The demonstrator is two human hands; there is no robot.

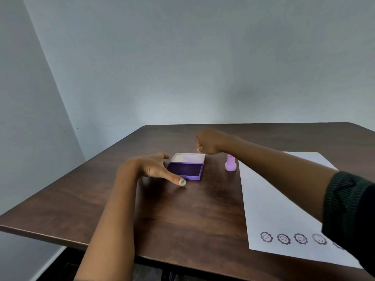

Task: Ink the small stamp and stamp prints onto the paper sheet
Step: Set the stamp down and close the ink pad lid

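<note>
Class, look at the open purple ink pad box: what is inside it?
Inside the ink pad box lies a dark purple ink pad; the raised lid is pale with faint purple smudges. Whatever lies beneath the pad is covered.

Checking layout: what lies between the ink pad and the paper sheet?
In the head view, the small purple stamp stands on the table between the open ink pad and the paper sheet.

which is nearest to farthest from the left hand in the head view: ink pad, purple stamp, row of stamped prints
1. ink pad: open, right beside the left hand, at its fingers.
2. purple stamp: upright on the table past the pad, to the right.
3. stamped prints: along the paper sheet's near edge, far right.
</note>
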